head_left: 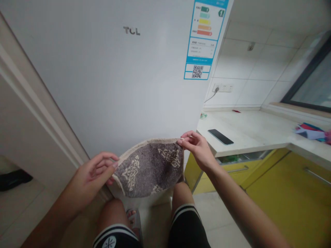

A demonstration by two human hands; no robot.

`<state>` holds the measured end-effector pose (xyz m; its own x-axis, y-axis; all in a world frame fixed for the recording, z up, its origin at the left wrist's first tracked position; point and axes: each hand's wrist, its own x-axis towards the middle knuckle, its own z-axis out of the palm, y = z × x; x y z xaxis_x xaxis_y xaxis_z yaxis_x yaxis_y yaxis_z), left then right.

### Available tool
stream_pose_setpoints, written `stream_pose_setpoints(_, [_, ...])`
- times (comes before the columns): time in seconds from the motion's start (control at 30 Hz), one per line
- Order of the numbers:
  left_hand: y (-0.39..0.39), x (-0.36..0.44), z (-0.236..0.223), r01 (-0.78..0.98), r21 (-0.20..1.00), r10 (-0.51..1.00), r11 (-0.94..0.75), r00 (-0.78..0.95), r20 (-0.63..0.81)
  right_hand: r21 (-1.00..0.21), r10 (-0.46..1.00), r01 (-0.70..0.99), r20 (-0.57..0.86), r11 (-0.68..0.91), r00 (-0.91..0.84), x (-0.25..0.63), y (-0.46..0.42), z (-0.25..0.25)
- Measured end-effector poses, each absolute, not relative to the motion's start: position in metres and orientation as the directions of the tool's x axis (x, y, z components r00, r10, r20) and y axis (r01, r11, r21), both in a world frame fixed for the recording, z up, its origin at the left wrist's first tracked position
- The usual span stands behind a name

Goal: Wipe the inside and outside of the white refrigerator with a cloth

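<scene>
Between both hands, cloth lengthwise left-to-right

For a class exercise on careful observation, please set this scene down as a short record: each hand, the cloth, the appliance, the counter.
Left hand: pinching the cloth's upper left corner
Right hand: pinching its upper right corner
Cloth: dark, cream pattern and border, held between both hands
Appliance: pale front marked TCL, energy label at upper right
Counter: pale, phone near front edge
</scene>
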<state>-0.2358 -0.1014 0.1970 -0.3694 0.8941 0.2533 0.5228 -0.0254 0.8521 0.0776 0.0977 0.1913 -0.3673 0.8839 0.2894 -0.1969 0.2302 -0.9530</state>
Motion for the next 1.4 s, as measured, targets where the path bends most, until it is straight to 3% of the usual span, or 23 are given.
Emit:
stream_pose_setpoints(0.27, [-0.090, -0.172, 0.212, 0.262, 0.956, 0.987, -0.129, -0.055, 0.149, -0.924, 0.773, -0.270, 0.376, 0.271, -0.511, 0.028, 0.043, 0.189])
stream_pose_setpoints(0.37, [-0.084, -0.169, 0.208, 0.309, 0.935, 0.977, -0.175, -0.062, 0.203, -0.916, 0.742, -0.272, 0.399, 0.295, -0.539, 0.023, 0.032, 0.186])
stream_pose_setpoints(0.57, [-0.083, -0.169, 0.205, 0.663, 0.680, 0.847, -0.313, -0.129, 0.515, -0.873, 0.690, -0.186, 0.472, 0.450, -0.548, 0.029, 0.020, 0.185])
stream_pose_setpoints(0.9, [-0.083, -0.173, 0.206, 0.804, 0.429, 0.764, -0.412, 0.048, 0.644, -0.819, 0.639, -0.145, 0.532, 0.556, -0.556, 0.030, 0.015, 0.190])
stream_pose_setpoints(1.0, [-0.083, -0.170, 0.205, 0.804, 0.423, 0.748, -0.418, 0.040, 0.663, -0.837, 0.628, -0.190, 0.517, 0.514, -0.582, 0.031, 0.017, 0.190])
stream_pose_setpoints(1.2, [-0.083, -0.163, 0.200, 0.804, 0.404, 0.652, -0.436, -0.027, 0.757, -0.928, 0.722, -0.325, 0.350, 0.182, -0.596, 0.030, 0.026, 0.178])
stream_pose_setpoints(1.4, [-0.079, -0.161, 0.200, 0.734, 0.412, 0.629, -0.540, 0.027, 0.777, -0.919, 0.754, -0.375, 0.330, 0.119, -0.568, 0.027, 0.026, 0.180])
